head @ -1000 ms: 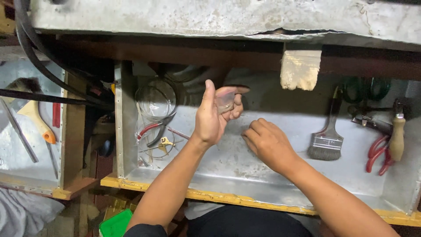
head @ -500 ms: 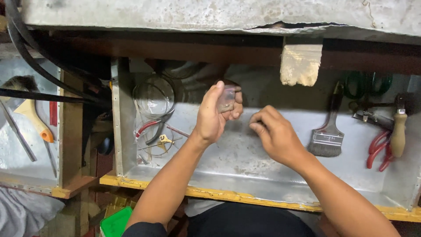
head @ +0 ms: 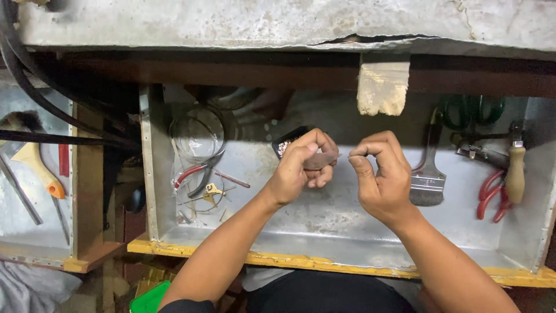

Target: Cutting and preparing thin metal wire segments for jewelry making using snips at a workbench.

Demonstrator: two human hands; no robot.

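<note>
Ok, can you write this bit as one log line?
left hand: holds small clear packet | right hand: fingertips pinched at packet's edge | place: over metal tray | nearby: paintbrush

A small workshop: a metal-lined bench drawer [head: 324,223] holds a paintbrush [head: 427,174], red-handled pliers [head: 197,169], brass keys [head: 213,189] and a wooden-handled tool [head: 514,167] beneath a worn workbench edge [head: 278,26].

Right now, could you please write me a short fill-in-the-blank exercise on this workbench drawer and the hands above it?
1. The paintbrush lies to the ____ of the right hand.
2. The pliers beside the glass dish have ____ handles.
3. The left hand holds a small clear ____.
4. The metal tray has a ____ front edge.

Missing words: right; red; bag; yellow
</note>
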